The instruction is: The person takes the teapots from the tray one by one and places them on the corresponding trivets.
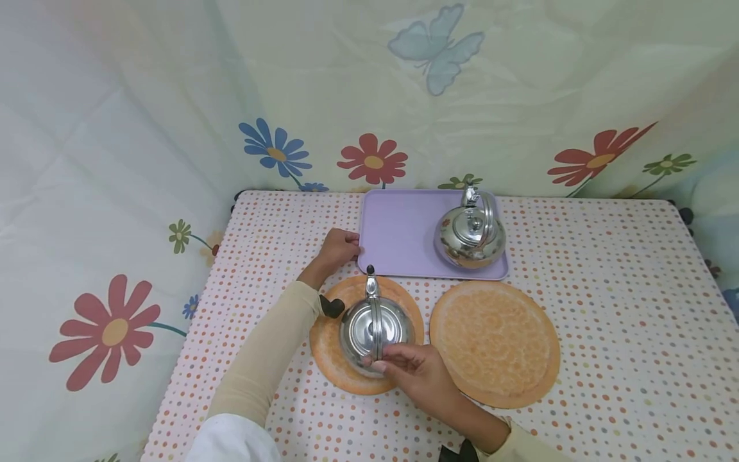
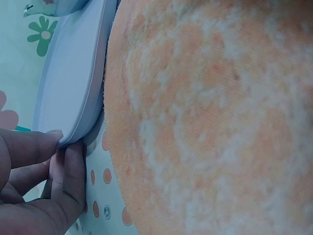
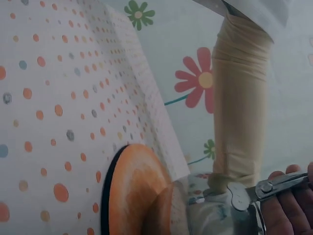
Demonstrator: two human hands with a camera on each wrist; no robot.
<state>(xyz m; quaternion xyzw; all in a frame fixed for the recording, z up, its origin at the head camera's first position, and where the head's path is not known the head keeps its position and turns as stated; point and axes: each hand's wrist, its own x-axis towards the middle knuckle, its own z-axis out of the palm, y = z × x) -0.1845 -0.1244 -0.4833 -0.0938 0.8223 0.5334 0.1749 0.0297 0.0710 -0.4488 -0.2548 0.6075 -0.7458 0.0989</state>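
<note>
My left hand (image 1: 340, 248) pinches the near left corner of a lavender tray (image 1: 398, 224); in the left wrist view the thumb (image 2: 34, 144) lies on the rim, with fingers curled at its underside. A shiny steel teapot (image 1: 470, 236) stands on the tray's right part, its spout toward the back wall. With its thumb and fingers, my right hand (image 1: 424, 378) holds the arched handle (image 3: 281, 186) of a second steel teapot (image 1: 360, 330), over the left round orange mat (image 1: 326, 340). That teapot's spout points away from me, a dark knob at its tip.
Another round orange mat (image 1: 496, 346) lies to the right, close to the tray's front edge. A dotted cloth (image 1: 623, 308) covers the table. Behind and at the left hangs a flower-printed curtain (image 1: 323, 77).
</note>
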